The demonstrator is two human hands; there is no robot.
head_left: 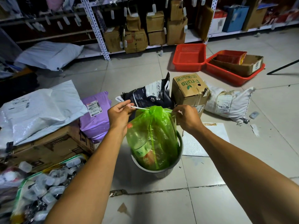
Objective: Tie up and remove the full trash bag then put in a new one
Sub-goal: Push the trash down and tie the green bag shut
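Observation:
A full green trash bag [152, 136] stands in a small grey bin [161, 172] on the tiled floor, its mouth gathered at the top. A pale drawstring [139, 108] runs out of the bag's neck to both sides. My left hand [119, 115] pinches the left end of the string, pulled taut to the left of the neck. My right hand [186, 118] grips the right end beside the neck. Bottles and packaging show through the green plastic. No new bag is in view.
Parcels crowd the bin: a purple mailer [95, 117] and white mailers on cartons at left, a black bag [150, 94] and a "Fruits" carton [189, 92] behind. Red baskets [189, 57] and shelving lie farther back. A white sheet [203, 139] lies at right.

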